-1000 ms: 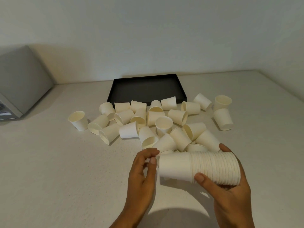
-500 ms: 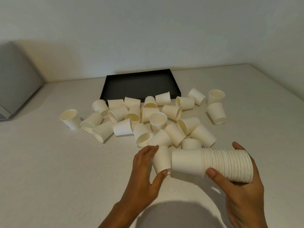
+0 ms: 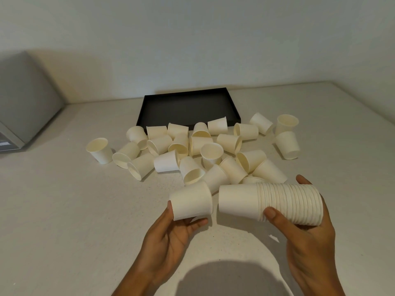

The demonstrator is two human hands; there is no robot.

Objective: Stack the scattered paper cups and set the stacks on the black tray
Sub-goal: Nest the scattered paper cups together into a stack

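My right hand grips a long stack of white paper cups, held sideways above the table with its closed end pointing left. My left hand holds a single paper cup sideways just left of the stack, a small gap between them. Several loose cups lie scattered on the white table behind my hands, most on their sides, a few upright. The black tray sits at the back of the table behind the pile and holds no cups.
A grey appliance stands at the far left against the wall. One upright cup sits apart at the pile's left end. The white table ends at a corner on the right.
My left hand has taken a single cup from the near edge of the pile and lifted it beside the stack's closed end. My right hand has kept hold of the stack.
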